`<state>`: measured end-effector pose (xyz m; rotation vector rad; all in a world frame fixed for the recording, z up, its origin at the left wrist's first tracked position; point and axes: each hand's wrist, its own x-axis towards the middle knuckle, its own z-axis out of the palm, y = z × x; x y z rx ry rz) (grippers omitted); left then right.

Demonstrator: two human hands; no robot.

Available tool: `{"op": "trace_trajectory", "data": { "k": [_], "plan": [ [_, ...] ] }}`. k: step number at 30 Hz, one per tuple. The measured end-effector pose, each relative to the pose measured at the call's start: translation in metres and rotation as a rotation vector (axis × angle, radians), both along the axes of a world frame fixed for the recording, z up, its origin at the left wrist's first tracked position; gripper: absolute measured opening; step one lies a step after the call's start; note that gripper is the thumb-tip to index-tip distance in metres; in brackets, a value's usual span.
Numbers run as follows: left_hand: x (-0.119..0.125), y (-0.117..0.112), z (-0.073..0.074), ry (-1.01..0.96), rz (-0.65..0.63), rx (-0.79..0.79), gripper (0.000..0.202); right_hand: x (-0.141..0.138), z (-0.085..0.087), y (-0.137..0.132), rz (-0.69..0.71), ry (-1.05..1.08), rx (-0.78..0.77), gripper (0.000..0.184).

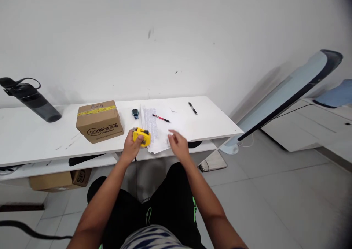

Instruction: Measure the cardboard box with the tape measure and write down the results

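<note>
My left hand (132, 146) is closed around a yellow tape measure (142, 136) at the front edge of the white table (41, 139). My right hand (178, 143) hovers with fingers spread over the sheets of paper (165, 132) lying on the table, holding nothing. A red pen (161, 119) lies on the paper. A black pen (193, 108) lies farther back to the right. A small blue and black device (135, 113) sits behind the tape measure. A cardboard box (99, 121) with yellow tape stands to the left.
A dark water bottle (33, 99) stands at the table's far left. Beneath the table are a lower shelf and a cardboard box (59, 180). A long pale blue board (286, 95) leans against the wall at right. Tiled floor spreads to the right.
</note>
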<state>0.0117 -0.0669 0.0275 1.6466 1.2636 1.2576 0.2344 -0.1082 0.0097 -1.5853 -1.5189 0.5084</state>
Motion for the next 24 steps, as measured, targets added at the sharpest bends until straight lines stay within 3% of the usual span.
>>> {"op": "trace_trajectory", "data": {
  "k": [4,8,13,19,21,24],
  "plan": [
    [0.004,0.060,0.003,0.168,-0.031,0.075,0.052,0.012,0.033,0.092,-0.087,-0.535,-0.238,0.048],
    [0.006,0.089,-0.018,0.192,-0.036,-0.011,0.051,0.008,0.034,0.132,0.070,-0.814,-0.384,0.026],
    [0.003,0.096,-0.038,0.184,-0.070,-0.069,0.051,0.009,0.021,0.132,0.073,-0.841,-0.365,0.027],
    [0.002,0.098,-0.040,0.167,-0.058,-0.079,0.053,0.013,0.017,0.125,0.050,-0.805,-0.345,0.025],
    [0.002,0.098,-0.040,0.154,-0.065,-0.082,0.053,0.011,0.018,0.116,0.007,-0.672,-0.258,0.029],
    [0.003,0.098,-0.042,0.124,-0.051,-0.083,0.055,0.001,0.013,0.096,0.042,-0.197,-0.037,0.035]
  ]
}}
